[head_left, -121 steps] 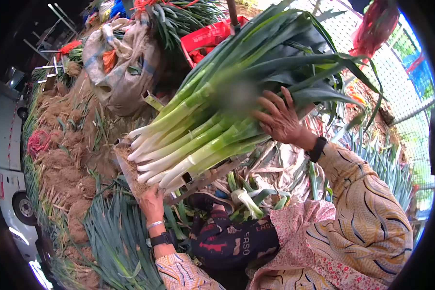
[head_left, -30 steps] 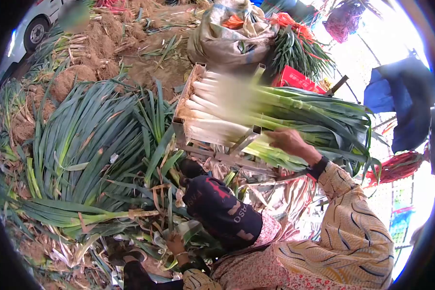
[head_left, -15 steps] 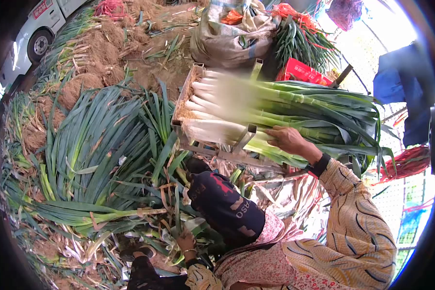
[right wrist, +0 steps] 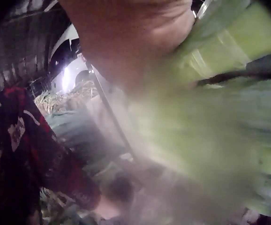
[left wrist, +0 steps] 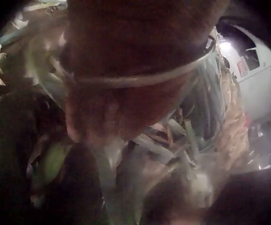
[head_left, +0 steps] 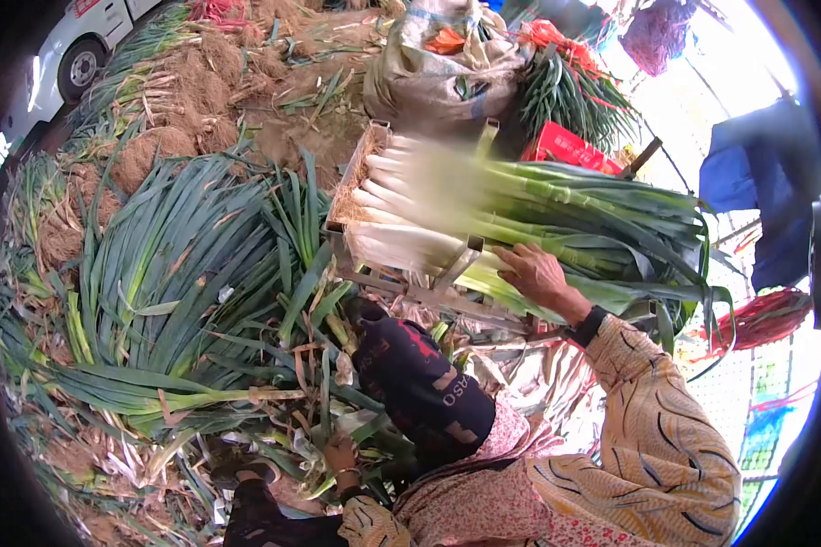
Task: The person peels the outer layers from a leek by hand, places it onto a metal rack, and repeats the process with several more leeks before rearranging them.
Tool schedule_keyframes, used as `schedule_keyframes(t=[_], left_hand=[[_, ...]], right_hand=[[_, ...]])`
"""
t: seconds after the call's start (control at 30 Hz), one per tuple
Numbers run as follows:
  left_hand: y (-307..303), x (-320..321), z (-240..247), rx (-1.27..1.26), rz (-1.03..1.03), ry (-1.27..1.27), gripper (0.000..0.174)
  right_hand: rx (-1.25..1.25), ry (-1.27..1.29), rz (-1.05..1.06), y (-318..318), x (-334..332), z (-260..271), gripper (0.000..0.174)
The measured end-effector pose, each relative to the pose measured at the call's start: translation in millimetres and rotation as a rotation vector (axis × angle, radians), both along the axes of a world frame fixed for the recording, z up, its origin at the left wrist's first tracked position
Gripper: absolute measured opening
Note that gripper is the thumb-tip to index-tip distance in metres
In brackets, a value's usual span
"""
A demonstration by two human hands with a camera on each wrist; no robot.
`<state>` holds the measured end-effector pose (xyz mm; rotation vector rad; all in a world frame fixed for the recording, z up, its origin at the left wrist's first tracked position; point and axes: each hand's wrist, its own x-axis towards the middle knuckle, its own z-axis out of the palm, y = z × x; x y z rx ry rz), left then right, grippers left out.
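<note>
A thick row of leeks (head_left: 556, 196) lies in a metal rack (head_left: 410, 290), white ends left, green leaves right. My right hand (head_left: 540, 278) rests on the front leeks just right of a short upright, fingers spread loosely over the stalks. The right wrist view shows this hand (right wrist: 135, 42) against blurred green stalks, its fingertips hidden. Low beside my knee, my left hand (head_left: 341, 453) is down among loose leaves (head_left: 365, 428). In the left wrist view a pale green strip hangs under the left hand (left wrist: 112, 112); whether the fingers hold it is too dark to tell.
Left of the rack spreads a large heap of leeks (head_left: 187, 264), with rooty bundles (head_left: 201, 82) behind. A stuffed sack (head_left: 429, 73) and a red box (head_left: 570, 146) stand beyond the rack. A white vehicle (head_left: 109, 23) is at the upper left.
Since the earliest frame, the leeks have gone from under my hands into the rack. My left hand has moved from their root ends down to the loose leaves; lately my right has shifted slightly.
</note>
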<state>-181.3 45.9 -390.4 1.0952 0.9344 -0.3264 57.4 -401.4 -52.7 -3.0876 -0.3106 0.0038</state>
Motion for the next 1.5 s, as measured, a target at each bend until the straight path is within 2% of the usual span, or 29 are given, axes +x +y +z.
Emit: schedule_keyframes(t=[0.07,0.1,0.17,0.27,0.3,0.4,0.5,0.53,0.57,0.63,0.67,0.7,0.77,0.87,0.93,1.03,1.07,1.17,1.27,1.33,1.37,1.4,1.43,1.47,1.5], left_hand=[[-5,6,-2,0.077,0.044,0.099,0.014],[-8,11,6,0.085,0.065,0.064,0.014],[-14,16,36,0.116,0.103,0.012,0.014],[4,11,15,0.181,-0.097,-0.071,0.013],[-1,12,18,0.249,-0.073,0.0,0.014],[-9,15,36,0.306,-0.013,-0.002,0.018],[-10,22,45,0.315,-0.081,0.101,0.024],[-1,11,-4,0.167,0.004,-0.023,0.027],[4,1,-74,-0.147,0.147,-0.197,0.03],[19,-30,-163,-0.702,0.292,-0.356,0.036],[-7,10,-40,0.171,0.049,-0.063,0.033],[-11,41,21,0.221,0.013,0.132,0.028],[3,38,-26,-0.218,0.494,-0.082,0.03],[56,54,-76,0.766,-0.687,-0.079,0.031],[76,80,-72,0.737,-0.206,-0.097,0.032],[107,132,-42,0.671,0.53,-0.124,0.036],[120,146,-32,0.643,0.773,-0.133,0.038],[157,191,23,0.206,0.923,-0.117,0.034],[177,208,38,0.034,1.003,-0.179,0.025],[159,215,62,0.319,0.955,-0.284,0.022],[144,211,77,0.204,0.927,-0.365,0.022],[120,207,121,0.11,0.886,-0.457,0.023],[105,204,115,0.224,0.799,-0.253,0.025],[81,200,167,0.169,0.79,-0.221,0.029],[60,190,162,0.213,0.666,-0.252,0.033]], right_hand=[[-0.012,0.0,0.03,-2,2,1,0.041],[-0.047,-0.008,0.065,-7,4,-2,0.042],[-0.098,0.109,-0.018,6,5,15,0.045],[-0.135,0.084,-0.009,6,4,12,0.05],[-0.135,0.091,-0.027,7,5,15,0.051],[-0.134,0.146,-0.058,12,9,22,0.052],[-0.148,0.159,-0.065,5,8,25,0.054],[-0.141,0.163,-0.039,2,11,20,0.055],[-0.138,0.165,-0.059,0,12,19,0.056],[-0.038,0.194,0.004,-21,18,3,0.059],[-0.061,0.174,0.027,-20,19,1,0.059],[-0.067,0.162,0.03,-17,18,0,0.059],[-0.082,0.131,0.016,-5,9,6,0.059],[-0.081,0.147,0.009,19,-4,13,0.059],[-0.082,0.176,0.002,20,0,12,0.06],[-0.283,-0.038,0.068,-4,-10,-27,0.058],[-0.278,0.008,-0.033,-5,-11,-29,0.057],[-0.273,0.036,0.025,-27,-7,-32,0.053],[-0.18,0.109,0.034,-8,4,-21,0.052],[-0.098,0.166,-0.035,25,6,-8,0.052],[-0.115,0.239,-0.037,16,9,-6,0.051],[-0.136,0.219,-0.027,10,12,-5,0.052],[-0.158,0.196,-0.019,3,14,-2,0.053],[-0.177,0.168,-0.011,-6,17,1,0.054],[-0.183,0.06,0.023,-27,27,5,0.054]])
